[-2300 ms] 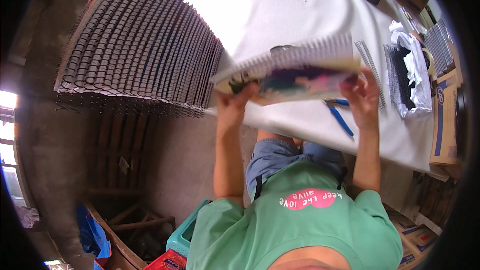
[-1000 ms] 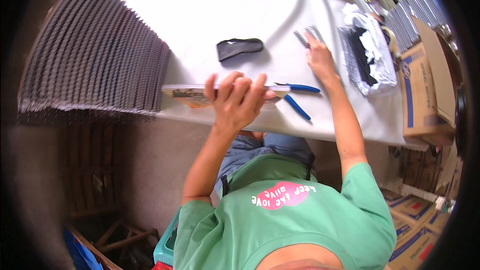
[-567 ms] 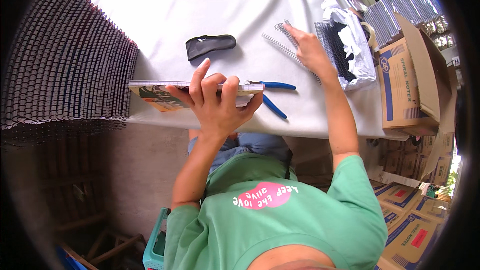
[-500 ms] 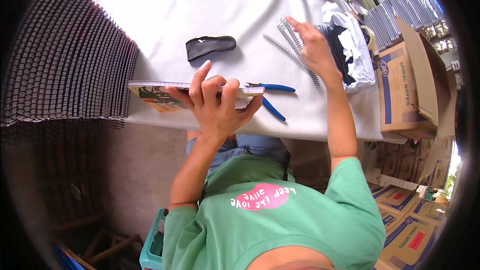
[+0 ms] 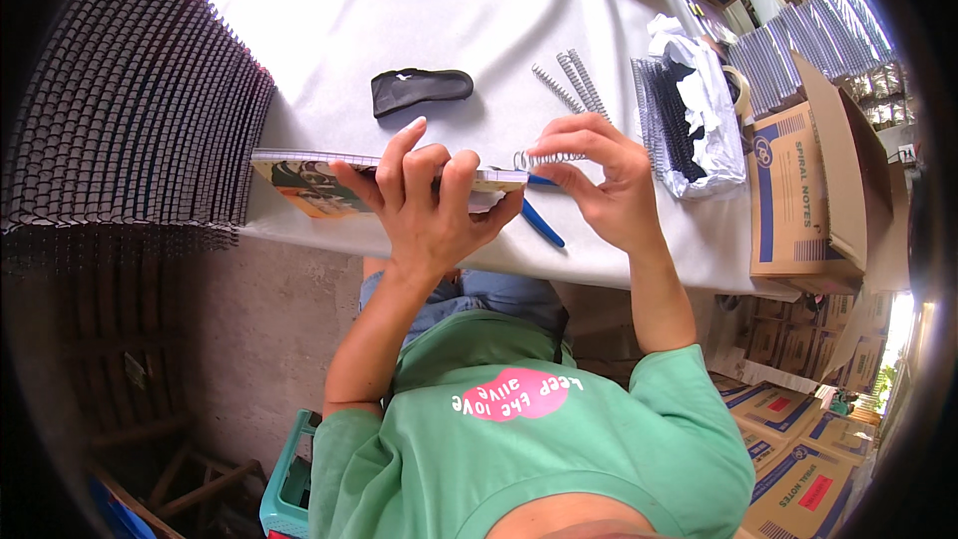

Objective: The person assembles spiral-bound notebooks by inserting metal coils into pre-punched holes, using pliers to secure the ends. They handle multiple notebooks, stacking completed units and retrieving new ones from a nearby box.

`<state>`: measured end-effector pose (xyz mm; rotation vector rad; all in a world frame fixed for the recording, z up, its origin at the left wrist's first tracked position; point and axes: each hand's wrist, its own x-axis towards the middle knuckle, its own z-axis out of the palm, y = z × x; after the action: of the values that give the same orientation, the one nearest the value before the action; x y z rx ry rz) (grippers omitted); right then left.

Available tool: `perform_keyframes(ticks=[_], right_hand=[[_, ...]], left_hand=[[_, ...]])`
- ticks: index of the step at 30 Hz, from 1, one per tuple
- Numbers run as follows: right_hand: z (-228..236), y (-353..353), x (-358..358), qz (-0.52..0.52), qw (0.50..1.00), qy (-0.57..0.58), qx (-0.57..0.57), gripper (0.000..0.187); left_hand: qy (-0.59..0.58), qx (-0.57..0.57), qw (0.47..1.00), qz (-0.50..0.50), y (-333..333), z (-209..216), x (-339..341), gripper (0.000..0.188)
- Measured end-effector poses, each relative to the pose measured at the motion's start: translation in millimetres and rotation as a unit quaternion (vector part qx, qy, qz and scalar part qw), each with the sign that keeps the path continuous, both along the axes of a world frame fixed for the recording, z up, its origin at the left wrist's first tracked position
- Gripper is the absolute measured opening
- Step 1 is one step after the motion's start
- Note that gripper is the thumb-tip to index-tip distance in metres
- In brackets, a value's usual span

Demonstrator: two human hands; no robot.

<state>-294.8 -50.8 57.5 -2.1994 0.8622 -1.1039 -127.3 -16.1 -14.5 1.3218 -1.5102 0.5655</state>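
My left hand [image 5: 424,195] grips a notebook [image 5: 309,180] on its edge, its colourful cover toward me and the punched edge up. Between the thumb and fingers of my right hand [image 5: 609,180] is a wire spiral coil [image 5: 559,157], lying nearly level. The coil's free end is at the notebook's right upper corner; whether it touches the holes I cannot tell. Blue-handled pliers [image 5: 542,225] lie behind the notebook, partly hidden. Loose spiral coils [image 5: 584,82] rest on the table just beyond my right hand. Farther left lies a black pouch-like object [image 5: 421,92].
Tall stacks of spiral-bound notebooks [image 5: 130,100] fill the left side of the table [image 5: 329,10]. At the right are a white plastic bag [image 5: 707,90] holding more coils, an open cardboard box [image 5: 793,195] and more bound stacks [image 5: 808,40]. Closed cartons [image 5: 798,489] sit low on the right.
My right hand has come from the loose coils back to the notebook's right end, bringing one coil with it. My left hand keeps its hold on the notebook.
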Motion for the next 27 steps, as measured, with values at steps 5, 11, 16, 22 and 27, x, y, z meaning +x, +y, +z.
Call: perform_keyframes(ticks=[5, 11, 16, 22, 27], right_hand=[[0, 0, 1, 0.040, 0.999, -0.008, 0.030, 0.029], [-5, -12, -3, 0.086, 0.996, -0.023, 0.021, 0.027], [-3, -23, -11, 0.155, 0.987, -0.015, 0.029, 0.026], [15, -32, -17, 0.205, 0.976, 0.069, 0.026, 0.031], [43, -13, -13, 0.133, 0.956, 0.162, 0.206, 0.051]], left_hand=[[-0.006, 0.021, 1.000, 0.002, 1, 3, 1, 0.042], [-0.007, 0.042, 0.999, -0.009, 5, 3, 4, 0.049], [-0.006, 0.057, 0.998, -0.017, 5, 7, 6, 0.046], [0.063, 0.122, 0.989, -0.062, 8, 27, 7, 0.035], [0.025, 0.103, 0.994, -0.023, 11, 24, 7, 0.033]])
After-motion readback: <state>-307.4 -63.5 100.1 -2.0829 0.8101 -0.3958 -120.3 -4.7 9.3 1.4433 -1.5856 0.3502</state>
